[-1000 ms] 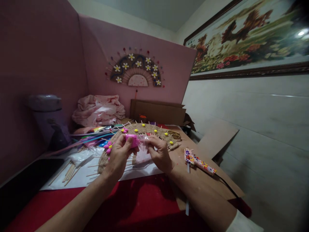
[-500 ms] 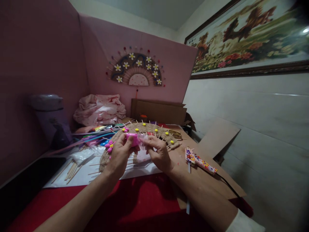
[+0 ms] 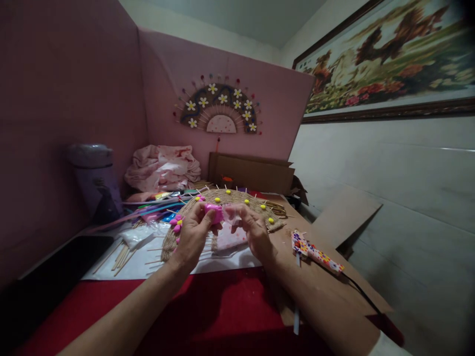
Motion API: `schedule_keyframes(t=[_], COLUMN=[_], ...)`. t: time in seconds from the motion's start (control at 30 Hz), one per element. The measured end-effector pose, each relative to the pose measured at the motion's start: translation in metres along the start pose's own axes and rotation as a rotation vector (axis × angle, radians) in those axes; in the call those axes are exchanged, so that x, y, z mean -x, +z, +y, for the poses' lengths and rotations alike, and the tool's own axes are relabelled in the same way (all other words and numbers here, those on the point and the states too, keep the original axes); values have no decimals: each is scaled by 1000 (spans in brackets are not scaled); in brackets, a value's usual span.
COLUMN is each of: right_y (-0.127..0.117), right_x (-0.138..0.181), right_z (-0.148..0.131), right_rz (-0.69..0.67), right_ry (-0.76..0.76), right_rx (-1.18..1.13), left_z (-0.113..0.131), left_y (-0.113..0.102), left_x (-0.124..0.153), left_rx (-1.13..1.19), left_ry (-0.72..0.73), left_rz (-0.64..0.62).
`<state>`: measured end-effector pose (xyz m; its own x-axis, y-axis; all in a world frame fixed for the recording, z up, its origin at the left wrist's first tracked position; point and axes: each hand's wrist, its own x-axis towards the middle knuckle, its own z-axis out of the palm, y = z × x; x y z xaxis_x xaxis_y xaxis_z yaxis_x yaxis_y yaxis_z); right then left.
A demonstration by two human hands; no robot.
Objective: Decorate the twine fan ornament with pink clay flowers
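Observation:
My left hand [image 3: 192, 235] is closed around a bright pink lump of modelling clay [image 3: 213, 213], thumb on its near face. Clear plastic wrap [image 3: 230, 212] stretches from the clay's right side, pinched between the fingers of my right hand [image 3: 257, 235]. Both hands hover over an arched, twine-covered fan [image 3: 171, 243] with thin sticks poking out of its edges. Yellow dots run along its curve, and a pink clay flower [image 3: 176, 223] sits at its left. Below my hands lies a pale spotted piece [image 3: 232, 238], partly hidden by them.
A flower-patterned glue gun [image 3: 317, 254] with a cord lies on cardboard at the right. At the left are a purple tumbler [image 3: 97, 185], a black flat object [image 3: 65, 257] and loose wooden sticks [image 3: 121, 258]. A flowered fan [image 3: 222, 105] hangs behind, above folded cloth [image 3: 163, 168].
The view has turned slightly left, so everything sits further right. My right fingers have shifted a little away from the clay, with the plastic wrap bunched in them.

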<state>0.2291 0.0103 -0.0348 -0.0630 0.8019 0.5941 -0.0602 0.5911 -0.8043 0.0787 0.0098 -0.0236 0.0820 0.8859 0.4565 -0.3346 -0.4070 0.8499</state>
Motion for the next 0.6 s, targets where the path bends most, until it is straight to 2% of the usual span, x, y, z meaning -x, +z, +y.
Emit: schedule_keyframes(t=[0.17, 0.3, 0.43, 0.6], right_y=[2, 4, 4, 3], right_x=[-2, 0, 1, 0], right_z=[2, -1, -2, -3], right_rz=[45, 99, 83, 67], right_ry=[24, -40, -30, -33], right_rx=[5, 30, 13, -13], left_z=[0, -5, -7, -6], left_y=[3, 4, 4, 3], left_x=[1, 1, 3, 3], left_rx=[-39, 26, 80, 72], left_ry=[-30, -75, -129, -85], left_rz=[-82, -50, -57, -27])
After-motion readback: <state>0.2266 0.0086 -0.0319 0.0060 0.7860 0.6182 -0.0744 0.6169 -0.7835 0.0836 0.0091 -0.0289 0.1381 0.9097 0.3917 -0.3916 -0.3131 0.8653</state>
